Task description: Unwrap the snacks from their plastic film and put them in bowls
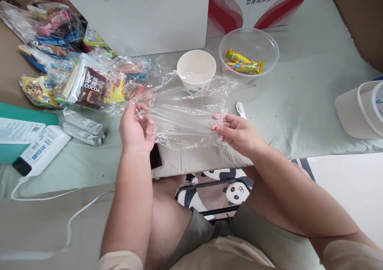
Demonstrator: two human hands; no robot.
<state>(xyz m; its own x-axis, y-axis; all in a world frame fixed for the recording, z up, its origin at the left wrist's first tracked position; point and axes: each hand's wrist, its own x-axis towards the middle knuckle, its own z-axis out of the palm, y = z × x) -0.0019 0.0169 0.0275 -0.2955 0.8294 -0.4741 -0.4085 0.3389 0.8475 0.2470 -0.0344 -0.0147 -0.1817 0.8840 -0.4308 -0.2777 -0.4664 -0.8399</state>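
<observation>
A clear plastic bag [182, 120] is stretched between my two hands, low over the near edge of the cloth-covered surface. My left hand [138, 128] grips its left end, fingers curled round the film. The right end is pinched in my right hand [236, 132], between thumb and fingers. Just behind the film stands a white paper bowl [196, 72], its lower part seen partly through the plastic. A small white cutter [240, 109] lies beyond my right hand. Under my left wrist a dark phone [156, 156] is partly hidden.
Packaged snacks [92, 86] are heaped at the left. A round clear tub [249, 72] holds yellow candy packs [245, 66]. Cardboard boxes [167, 18] stand behind. White buckets [357, 110] sit at the right; a green bottle [24, 134] and a white power bank [42, 150] at the left.
</observation>
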